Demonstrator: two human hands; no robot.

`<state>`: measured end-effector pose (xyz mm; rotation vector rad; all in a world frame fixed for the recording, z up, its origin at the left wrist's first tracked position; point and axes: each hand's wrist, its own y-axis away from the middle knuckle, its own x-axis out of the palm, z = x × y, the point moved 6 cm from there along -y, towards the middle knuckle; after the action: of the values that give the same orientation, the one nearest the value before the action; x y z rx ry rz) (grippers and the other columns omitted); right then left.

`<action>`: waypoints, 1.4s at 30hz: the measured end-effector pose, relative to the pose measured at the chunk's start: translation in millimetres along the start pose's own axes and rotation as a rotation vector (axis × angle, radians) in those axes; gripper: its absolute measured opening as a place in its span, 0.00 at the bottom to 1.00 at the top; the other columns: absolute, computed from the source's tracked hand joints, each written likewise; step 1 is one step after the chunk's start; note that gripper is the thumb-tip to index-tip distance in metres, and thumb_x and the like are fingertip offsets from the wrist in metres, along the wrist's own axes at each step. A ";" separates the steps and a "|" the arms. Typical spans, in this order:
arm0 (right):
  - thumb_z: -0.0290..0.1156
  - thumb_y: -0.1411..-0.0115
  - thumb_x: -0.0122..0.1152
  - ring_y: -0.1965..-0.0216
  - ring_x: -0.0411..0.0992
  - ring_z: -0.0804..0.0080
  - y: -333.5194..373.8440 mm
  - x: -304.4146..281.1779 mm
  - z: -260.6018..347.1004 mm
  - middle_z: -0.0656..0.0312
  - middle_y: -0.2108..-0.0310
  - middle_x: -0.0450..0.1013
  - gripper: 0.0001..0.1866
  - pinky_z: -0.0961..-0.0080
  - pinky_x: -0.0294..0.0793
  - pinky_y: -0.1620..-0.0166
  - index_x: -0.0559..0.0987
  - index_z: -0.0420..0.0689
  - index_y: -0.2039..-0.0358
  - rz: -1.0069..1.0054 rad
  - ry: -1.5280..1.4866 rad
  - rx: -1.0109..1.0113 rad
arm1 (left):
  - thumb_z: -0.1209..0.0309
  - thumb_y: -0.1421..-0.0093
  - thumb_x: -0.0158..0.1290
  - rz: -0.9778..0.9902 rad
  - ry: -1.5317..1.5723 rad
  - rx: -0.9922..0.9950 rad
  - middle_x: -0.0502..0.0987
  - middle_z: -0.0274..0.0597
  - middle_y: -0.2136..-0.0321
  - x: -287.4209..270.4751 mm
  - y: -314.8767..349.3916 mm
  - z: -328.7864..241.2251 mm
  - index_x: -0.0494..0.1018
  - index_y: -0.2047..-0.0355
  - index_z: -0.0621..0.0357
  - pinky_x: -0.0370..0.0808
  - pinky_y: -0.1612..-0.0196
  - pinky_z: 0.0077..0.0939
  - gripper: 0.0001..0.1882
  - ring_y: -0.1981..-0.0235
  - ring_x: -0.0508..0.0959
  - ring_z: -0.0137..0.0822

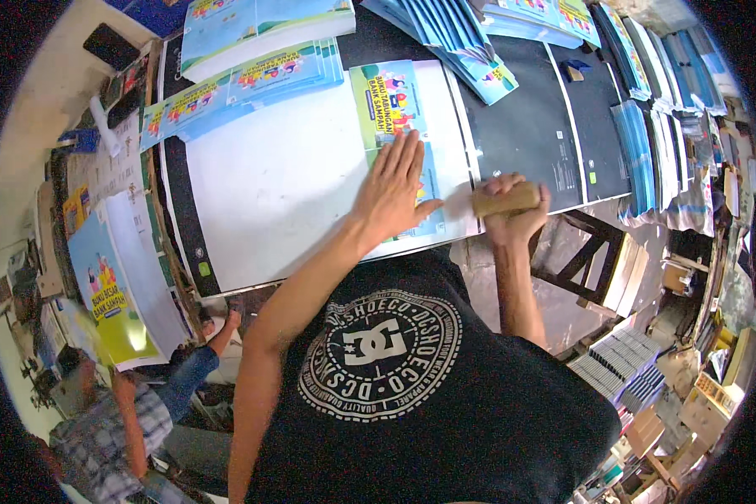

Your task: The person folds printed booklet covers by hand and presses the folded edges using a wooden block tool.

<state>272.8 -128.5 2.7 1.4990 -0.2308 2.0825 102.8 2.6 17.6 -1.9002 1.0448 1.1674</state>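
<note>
My left hand (392, 189) lies flat with its fingers stretched out on a printed booklet (392, 92). The booklet has a blue and green cover with cartoon figures, and my palm and fingers hide part of its middle. It rests on a white sheet (269, 193) near the table's front edge. In my right hand (517, 220) is a tan block (506, 199), perhaps wood, with my fingers wrapped round it. The block is held just right of the booklet, by the edge of the white sheet.
Overlapping printed sheets (252, 80) lie at the back left, below a thick stack (269, 29). Fanned folded booklets (441, 34) stand at the back middle. Several booklet stacks (634, 151) line the right side. A small dark object (574, 70) sits behind. Another person (113, 437) is at lower left.
</note>
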 end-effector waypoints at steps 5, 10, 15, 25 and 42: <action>0.62 0.38 0.51 0.56 0.71 0.54 -10.3 13.9 22.2 0.54 0.57 0.72 0.32 0.37 0.66 0.44 0.71 0.44 0.50 -0.262 -0.131 -0.171 | 0.40 0.40 0.52 0.031 0.044 0.035 0.49 0.66 0.30 -1.7 13.5 -10.8 0.54 0.34 0.79 0.45 0.27 0.48 0.53 0.27 0.47 0.57; 0.50 0.36 0.61 0.55 0.74 0.56 -22.3 55.5 11.3 0.52 0.51 0.73 0.29 0.55 0.75 0.55 0.67 0.49 0.42 -0.145 1.328 -0.500 | 0.39 0.42 0.55 -0.033 0.053 -0.003 0.53 0.66 0.31 -2.2 23.6 -13.7 0.56 0.36 0.78 0.48 0.27 0.49 0.53 0.28 0.50 0.56; 0.40 0.40 0.62 0.51 0.74 0.62 -63.8 92.6 -58.5 0.65 0.47 0.74 0.24 0.58 0.66 0.50 0.74 0.52 0.43 0.588 2.329 -0.593 | 0.38 0.45 0.57 -0.080 0.096 -0.059 0.58 0.63 0.33 -1.9 30.8 -10.5 0.63 0.40 0.75 0.51 0.28 0.49 0.50 0.29 0.54 0.56; 0.44 0.35 0.56 0.44 0.69 0.61 -132.4 86.4 -92.8 0.64 0.44 0.73 0.24 0.38 0.57 0.40 0.72 0.57 0.39 0.719 2.350 -0.742 | 0.55 0.34 0.51 -0.173 0.206 -0.131 0.60 0.63 0.35 0.9 33.9 -3.1 0.65 0.43 0.74 0.55 0.29 0.46 0.31 0.32 0.59 0.57; 0.27 0.38 0.62 0.53 0.74 0.67 17.6 42.2 52.3 0.57 0.54 0.76 0.20 0.70 0.70 0.49 0.75 0.40 0.45 0.148 1.651 -0.394 | 0.41 0.39 0.52 -0.036 0.004 -0.079 0.50 0.63 0.30 8.8 13.4 -38.8 0.56 0.33 0.72 0.42 0.29 0.62 0.49 0.27 0.46 0.59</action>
<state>297.1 -152.2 63.3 -0.6717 -0.0664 2.4559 108.5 -38.7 22.5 -1.9746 0.9764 1.2006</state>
